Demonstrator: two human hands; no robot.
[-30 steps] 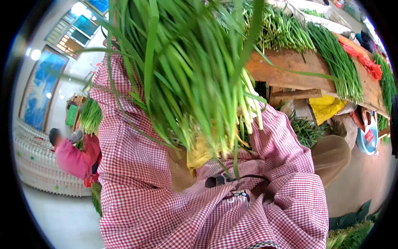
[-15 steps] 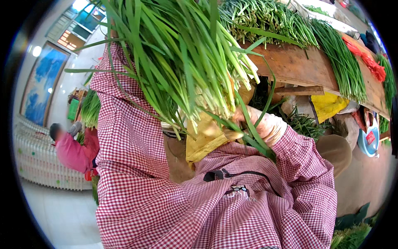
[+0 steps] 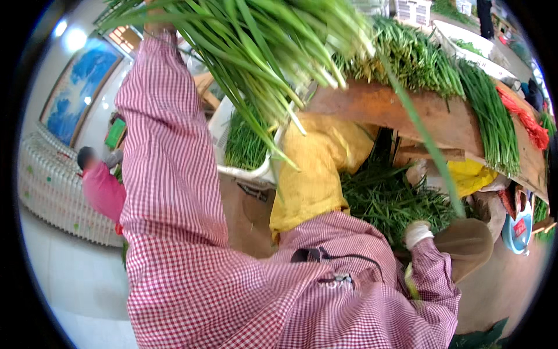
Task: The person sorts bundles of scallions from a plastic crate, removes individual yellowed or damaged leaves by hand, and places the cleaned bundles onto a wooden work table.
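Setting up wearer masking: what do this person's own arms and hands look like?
Left sleeve and right sleeve: long, loose, dark red and white check. A whitish covering shows beyond the right one; glove or wrap, unclear. Too little of the left hand shows to describe.

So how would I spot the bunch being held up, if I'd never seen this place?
Follow the big red-and-white checked sleeve on the left up to the left hand near the top edge. From there the bunch of long green leaves fans out rightward, ending in pale stems. Unlike the neighbouring greens lying on the wooden table, it is held in the air.
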